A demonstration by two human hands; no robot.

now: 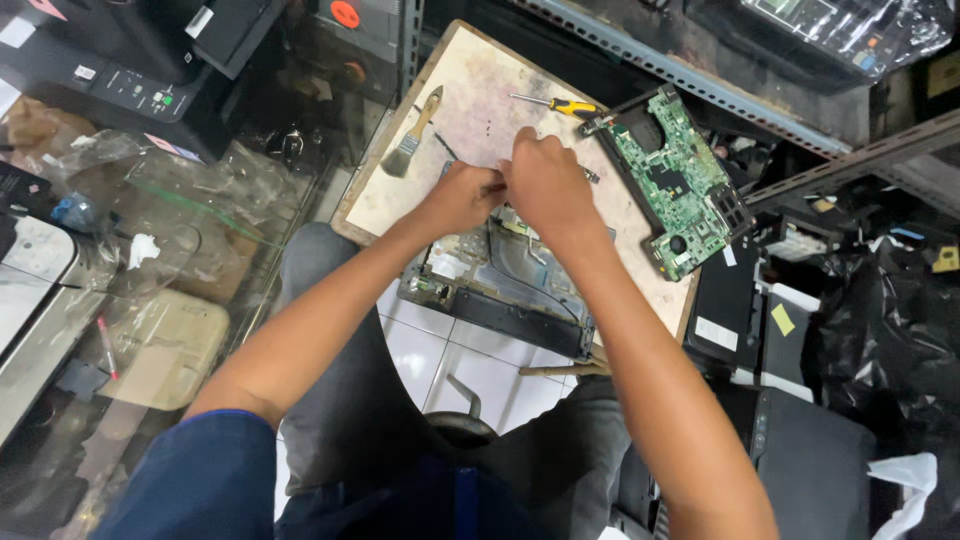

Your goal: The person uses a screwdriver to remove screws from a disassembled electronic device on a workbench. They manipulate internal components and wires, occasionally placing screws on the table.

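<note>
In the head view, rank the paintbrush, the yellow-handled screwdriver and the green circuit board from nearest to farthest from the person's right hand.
From the right hand:
1. Yellow-handled screwdriver, just above it on the wooden board.
2. Green circuit board, to its right at the board's edge.
3. Paintbrush, farthest, to the left beyond the left hand.

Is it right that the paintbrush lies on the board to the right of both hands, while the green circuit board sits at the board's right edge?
Not quite: the head view shows the paintbrush lying left of both hands, the left hand and right hand. The green circuit board does sit at the board's right edge.
</note>
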